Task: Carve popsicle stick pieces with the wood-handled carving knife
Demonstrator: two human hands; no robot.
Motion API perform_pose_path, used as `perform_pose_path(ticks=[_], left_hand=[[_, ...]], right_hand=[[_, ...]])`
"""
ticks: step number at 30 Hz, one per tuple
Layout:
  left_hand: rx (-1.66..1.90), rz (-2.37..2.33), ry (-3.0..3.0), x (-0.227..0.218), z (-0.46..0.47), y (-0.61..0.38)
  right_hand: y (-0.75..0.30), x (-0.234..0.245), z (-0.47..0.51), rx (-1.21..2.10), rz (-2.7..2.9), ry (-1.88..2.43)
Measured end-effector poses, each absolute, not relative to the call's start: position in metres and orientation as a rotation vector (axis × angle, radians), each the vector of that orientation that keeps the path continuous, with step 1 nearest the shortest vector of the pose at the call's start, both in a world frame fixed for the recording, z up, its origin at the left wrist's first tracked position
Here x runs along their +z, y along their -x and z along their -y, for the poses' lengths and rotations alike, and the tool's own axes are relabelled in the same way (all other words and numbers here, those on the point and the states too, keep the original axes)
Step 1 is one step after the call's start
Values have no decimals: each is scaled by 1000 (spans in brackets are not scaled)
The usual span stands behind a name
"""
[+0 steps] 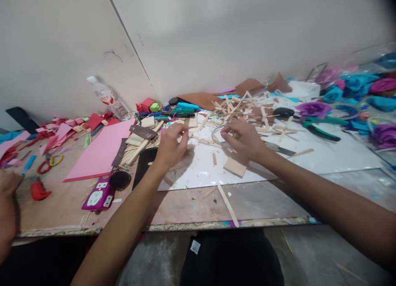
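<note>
My left hand [173, 145] hovers over the pile's near side, its fingers curled into a pinch. Whatever sits between those fingertips is too small to make out. To its right, my right hand [243, 138] has its thumb and fingers closed at the edge of a thin, clear-grey ring [215, 134], which looks like a loop or tape roll. Below that hand a square wooden piece [235, 166] lies on the white sheet [198, 179]. A short stick piece [214, 158] rests between the hands, and many craft sticks [239, 106] are heaped behind them.
Green-handled pliers [321, 127] and a utility knife [280, 148] lie on the right, near crepe-paper flowers [312, 109]. Left are pink paper [100, 150], a purple power strip [98, 194], a bottle [108, 98], scissors [49, 161] and another person's hand [9, 181].
</note>
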State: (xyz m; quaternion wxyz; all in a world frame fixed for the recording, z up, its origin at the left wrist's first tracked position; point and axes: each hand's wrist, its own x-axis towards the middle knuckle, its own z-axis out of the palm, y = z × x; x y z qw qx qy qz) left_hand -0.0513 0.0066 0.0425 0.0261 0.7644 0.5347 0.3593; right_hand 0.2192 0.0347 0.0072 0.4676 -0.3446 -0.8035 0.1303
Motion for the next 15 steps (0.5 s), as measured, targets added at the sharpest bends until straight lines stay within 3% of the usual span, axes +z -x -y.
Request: perform_pose_path(ticks=[8,15], left_hand=[[411,-1906,-2375,67,-8,96],[-75,-1764,-2181,77,-1,118]], right_hand=[[-219,7,-36,327,1969,843],[-219,9,-34,329,1980,835]])
